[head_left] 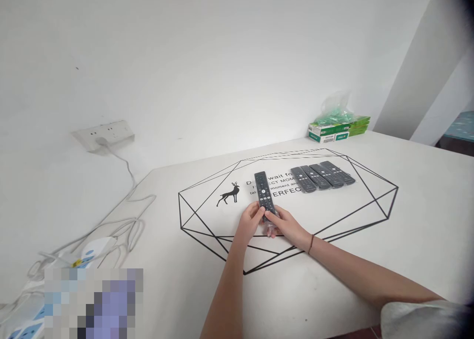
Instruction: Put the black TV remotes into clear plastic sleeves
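A black remote control (263, 187) with rows of buttons is held between both hands above the white table. Clear plastic wrap shows at its lower end. My left hand (251, 221) grips its lower left side, thumb on the front. From the lower right, my right hand (289, 225) holds the same end, thumb near the lower buttons and fingers partly hidden underneath. To the right, several more black remote controls (322, 176), seemingly in clear wrap, lie side by side on the table.
Green and white boxes (329, 131) with a clear plastic bag (336, 109) on top stand at the back right. A wall socket (105, 136) feeds a cable on the left. Tangled cords and power strips (91, 247) lie lower left. The table (422, 201) bears printed black lines.
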Demonstrator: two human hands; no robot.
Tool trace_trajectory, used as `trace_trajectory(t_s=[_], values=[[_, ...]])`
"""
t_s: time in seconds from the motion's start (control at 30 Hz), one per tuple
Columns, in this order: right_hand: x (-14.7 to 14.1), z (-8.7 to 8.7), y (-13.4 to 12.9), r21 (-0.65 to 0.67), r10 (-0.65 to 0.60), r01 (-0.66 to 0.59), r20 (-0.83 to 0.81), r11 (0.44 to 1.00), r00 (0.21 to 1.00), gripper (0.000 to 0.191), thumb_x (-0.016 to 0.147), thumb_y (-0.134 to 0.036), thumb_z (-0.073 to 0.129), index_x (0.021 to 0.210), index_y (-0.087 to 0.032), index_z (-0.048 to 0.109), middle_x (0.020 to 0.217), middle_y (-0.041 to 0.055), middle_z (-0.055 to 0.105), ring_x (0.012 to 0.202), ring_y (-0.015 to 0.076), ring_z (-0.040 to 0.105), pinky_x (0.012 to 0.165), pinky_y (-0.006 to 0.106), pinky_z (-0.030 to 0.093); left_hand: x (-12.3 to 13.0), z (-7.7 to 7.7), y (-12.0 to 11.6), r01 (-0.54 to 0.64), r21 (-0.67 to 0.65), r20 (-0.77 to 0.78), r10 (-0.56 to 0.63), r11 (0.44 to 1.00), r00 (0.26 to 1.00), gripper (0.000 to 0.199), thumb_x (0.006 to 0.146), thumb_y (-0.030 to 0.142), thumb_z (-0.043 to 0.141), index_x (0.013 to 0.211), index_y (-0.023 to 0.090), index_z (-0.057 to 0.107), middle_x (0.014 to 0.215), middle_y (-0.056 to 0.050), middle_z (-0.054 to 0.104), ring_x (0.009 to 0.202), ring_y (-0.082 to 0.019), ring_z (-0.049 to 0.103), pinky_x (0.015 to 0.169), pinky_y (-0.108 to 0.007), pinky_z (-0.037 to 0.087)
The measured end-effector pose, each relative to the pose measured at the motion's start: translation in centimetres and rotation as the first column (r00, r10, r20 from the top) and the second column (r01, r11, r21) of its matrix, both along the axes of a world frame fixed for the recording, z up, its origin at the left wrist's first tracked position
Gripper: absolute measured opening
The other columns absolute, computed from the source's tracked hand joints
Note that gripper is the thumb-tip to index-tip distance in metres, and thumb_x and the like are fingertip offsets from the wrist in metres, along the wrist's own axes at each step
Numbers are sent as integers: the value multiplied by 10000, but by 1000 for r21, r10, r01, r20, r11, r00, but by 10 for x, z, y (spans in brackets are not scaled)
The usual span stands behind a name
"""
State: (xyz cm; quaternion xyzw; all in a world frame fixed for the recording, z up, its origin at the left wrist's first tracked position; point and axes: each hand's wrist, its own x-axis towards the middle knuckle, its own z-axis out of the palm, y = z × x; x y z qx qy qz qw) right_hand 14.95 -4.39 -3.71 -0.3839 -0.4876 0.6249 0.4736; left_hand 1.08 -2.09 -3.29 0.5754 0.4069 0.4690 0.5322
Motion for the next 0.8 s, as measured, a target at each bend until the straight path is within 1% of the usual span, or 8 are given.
trace_trajectory(t_s=[0.1, 0.17, 0.27, 0.37, 0.5, 0.57, 0.7, 0.8], values=[[1, -1, -1, 76, 13, -20, 91, 997, 996, 399, 778, -523, 565, 975, -184, 495, 757, 6, 625, 365, 81, 519, 317, 201, 371, 3, 1, -1, -4, -45, 25, 5, 999, 1000, 378, 767, 406, 603, 1048, 159, 551, 992, -76, 661, 787, -151, 599, 638, -246, 439], [-1, 1, -2, 75, 19, -25, 82, 997, 996, 393, 776, -517, 575, 980, -195, 479, 758, 7, 631, 393, 90, 544, 335, 199, 396, 7, 3, -3, -39, -69, 74, 44, 997, 996, 401, 749, 404, 624, 1055, 162, 534, 977, -77, 666, 757, -151, 608, 642, -260, 453], [-1, 6, -3, -28, 63, -66, -72, 997, 995, 418, 785, -512, 570, 1079, -241, 449, 856, 29, 652, 558, 147, 641, 443, 242, 491, 16, 11, -7, -113, -48, 177, 120, 992, 977, 454, 732, 378, 652, 1113, 174, 512, 1062, -94, 650, 872, -183, 622, 747, -302, 482], [4, 12, -2, -177, 126, -189, -314, 966, 941, 437, 822, -578, 454, 1117, -255, 453, 932, 58, 653, 670, 179, 669, 511, 273, 519, 24, 24, -11, -160, 25, 241, 149, 987, 959, 521, 752, 333, 646, 1225, 202, 473, 1172, -96, 609, 1036, -210, 584, 866, -328, 467], [16, 18, 7, -279, 70, -216, -453, 936, 889, 490, 818, -630, 391, 1088, -236, 499, 914, 65, 656, 703, 189, 674, 539, 270, 514, 33, 48, -8, -158, 106, 255, 127, 982, 958, 501, 790, 317, 607, 1267, 222, 490, 1237, -81, 572, 1128, -238, 535, 892, -334, 473], [21, 20, 12, -286, 66, -222, -468, 932, 881, 521, 810, -650, 379, 1058, -217, 530, 890, 69, 654, 703, 196, 672, 536, 274, 510, 37, 58, -4, -147, 113, 260, 113, 983, 959, 475, 800, 311, 595, 1261, 238, 506, 1240, -66, 571, 1129, -232, 534, 890, -334, 479], [24, 23, 15, -240, 144, -290, -487, 927, 861, 556, 808, -667, 355, 994, -191, 573, 898, 79, 647, 707, 186, 654, 545, 278, 503, 41, 69, 9, -152, 116, 315, 109, 981, 943, 485, 812, 294, 585, 1286, 280, 482, 1310, -44, 518, 1137, -210, 530, 905, -332, 476], [21, 21, 10, -183, 232, -335, -429, 924, 873, 466, 785, -602, 493, 949, -173, 572, 831, 58, 638, 597, 131, 593, 488, 239, 466, 37, 76, 17, -217, 125, 394, 152, 968, 906, 461, 829, 287, 570, 1281, 275, 480, 1329, -55, 501, 1148, -207, 525, 905, -329, 481]])
